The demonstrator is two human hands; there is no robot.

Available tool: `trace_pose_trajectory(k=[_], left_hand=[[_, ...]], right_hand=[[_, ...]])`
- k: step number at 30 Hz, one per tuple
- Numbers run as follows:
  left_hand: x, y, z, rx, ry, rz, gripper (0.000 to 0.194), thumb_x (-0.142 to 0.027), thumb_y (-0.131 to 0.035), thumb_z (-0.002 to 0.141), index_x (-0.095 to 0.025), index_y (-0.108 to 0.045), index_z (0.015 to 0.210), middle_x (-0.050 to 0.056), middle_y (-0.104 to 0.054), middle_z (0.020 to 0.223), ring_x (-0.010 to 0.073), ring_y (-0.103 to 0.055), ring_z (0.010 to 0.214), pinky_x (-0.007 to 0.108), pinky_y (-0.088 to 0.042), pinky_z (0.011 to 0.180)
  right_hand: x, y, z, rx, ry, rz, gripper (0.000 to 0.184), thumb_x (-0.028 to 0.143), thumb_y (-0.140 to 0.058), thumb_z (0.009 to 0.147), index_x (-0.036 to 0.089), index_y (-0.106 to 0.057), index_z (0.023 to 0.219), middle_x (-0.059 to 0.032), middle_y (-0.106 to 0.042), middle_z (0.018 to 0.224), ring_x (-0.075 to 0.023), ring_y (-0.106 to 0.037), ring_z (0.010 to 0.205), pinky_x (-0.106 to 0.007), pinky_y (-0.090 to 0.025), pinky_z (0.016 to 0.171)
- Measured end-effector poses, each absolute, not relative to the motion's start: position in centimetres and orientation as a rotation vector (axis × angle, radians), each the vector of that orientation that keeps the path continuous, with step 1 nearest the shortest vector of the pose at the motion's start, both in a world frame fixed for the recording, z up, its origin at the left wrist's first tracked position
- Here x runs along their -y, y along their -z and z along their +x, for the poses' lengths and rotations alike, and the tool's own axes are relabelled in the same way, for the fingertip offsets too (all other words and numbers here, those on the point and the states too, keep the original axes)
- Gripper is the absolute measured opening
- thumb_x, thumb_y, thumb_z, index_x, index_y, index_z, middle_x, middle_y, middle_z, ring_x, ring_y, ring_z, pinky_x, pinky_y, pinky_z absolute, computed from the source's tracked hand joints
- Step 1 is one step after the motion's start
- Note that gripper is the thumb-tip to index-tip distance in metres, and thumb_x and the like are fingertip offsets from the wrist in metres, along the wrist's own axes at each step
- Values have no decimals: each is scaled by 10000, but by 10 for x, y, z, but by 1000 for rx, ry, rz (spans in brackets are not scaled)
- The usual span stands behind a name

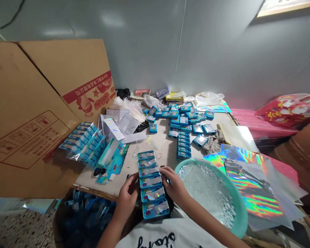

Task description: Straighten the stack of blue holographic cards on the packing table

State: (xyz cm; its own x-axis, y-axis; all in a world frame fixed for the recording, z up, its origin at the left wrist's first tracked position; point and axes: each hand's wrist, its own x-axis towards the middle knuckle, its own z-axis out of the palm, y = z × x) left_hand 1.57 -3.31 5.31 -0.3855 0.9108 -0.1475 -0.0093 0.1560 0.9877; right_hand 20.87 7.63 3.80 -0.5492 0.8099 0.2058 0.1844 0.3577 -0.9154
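Blue boxes [151, 184], each with a clear window, lie overlapping in a row that runs from the near table edge away from you. Your left hand [126, 199] cups the row's left side, fingers curled against it; your right hand [175, 186] presses the right side. Just right of that hand sits a teal basin [241, 215] of small pale pieces. More blue boxes [184, 119] lie scattered far across the table [167, 153], with holographic sheets [250, 182] to the right.

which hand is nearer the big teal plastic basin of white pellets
Right. The right hand sits beside the big teal plastic basin's rim; the left hand is across the row of small blue boxes.
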Motion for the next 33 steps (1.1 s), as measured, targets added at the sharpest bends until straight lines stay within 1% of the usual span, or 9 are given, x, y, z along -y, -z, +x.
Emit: trace_pose_trajectory(k=[6,10,14,17,21,23,27,30,33], left_hand=[[38,-44,33,-1862,-1346,967,404,-426,-537,931,-192,-606,1254,133,-654,1277,283,-616,1192,376,-522,964],[43,-48,29,-2012,-1230,1141,373,-436,-510,944,-176,-646,1174,139,-683,1175,290,-642,1086,389,-519,897],[49,-46,26,-2095,-1142,1245,357,-418,-443,969,-178,-660,1120,136,-680,1147,287,-628,1074,424,-486,932],[54,-41,27,-2083,-1130,1257,369,-387,-378,989,-190,-644,1153,128,-662,1188,280,-596,1151,436,-454,995],[53,-41,28,-2018,-1150,1212,394,-420,-505,941,-205,-588,1260,123,-624,1278,278,-578,1194,422,-456,1005],[49,-45,29,-1978,-1166,1191,376,-431,-549,915,-198,-616,1202,117,-648,1218,274,-610,1124,409,-485,958],[39,-51,30,-1932,-1169,1201,306,-396,-474,948,-201,-651,1103,91,-687,1121,255,-640,1040,398,-507,911],[38,-48,30,-1985,-1143,1235,304,-363,-427,957,-194,-644,1085,92,-703,1057,258,-653,985,407,-522,862],[47,-38,29,-2037,-1129,1387,269,-345,-449,930,-181,-651,998,102,-707,956,275,-659,921,421,-530,815]], right_hand=[[-64,-41,202,2001,-993,-980,294,171,-400,971,212,-680,1050,-69,-628,918,-194,-599,832,-307,-475,732],[-55,-42,208,2040,-895,-930,287,163,-385,976,203,-667,1017,-58,-618,870,-187,-589,790,-300,-464,708],[-48,-33,215,2047,-825,-881,271,163,-387,972,194,-652,1019,-55,-609,856,-185,-586,769,-298,-469,680],[-44,-27,219,2012,-806,-855,257,163,-388,973,194,-639,1021,-62,-616,877,-186,-592,787,-305,-483,691],[-42,-26,220,1965,-886,-927,232,144,-416,949,213,-627,1020,-53,-608,884,-189,-599,801,-322,-506,718],[-44,-27,217,1933,-969,-994,263,108,-442,908,221,-610,1075,-62,-610,964,-196,-608,865,-334,-525,766],[-54,-30,213,1937,-958,-1097,404,122,-501,882,211,-536,1274,-111,-590,1228,-236,-582,1096,-388,-507,928],[-58,-34,214,2115,-891,-1137,248,163,-462,934,190,-653,1090,-103,-671,1066,-240,-620,990,-376,-502,876],[-54,-38,222,2279,-781,-1127,279,133,-412,935,173,-679,864,-88,-674,838,-219,-624,788,-324,-479,718]])
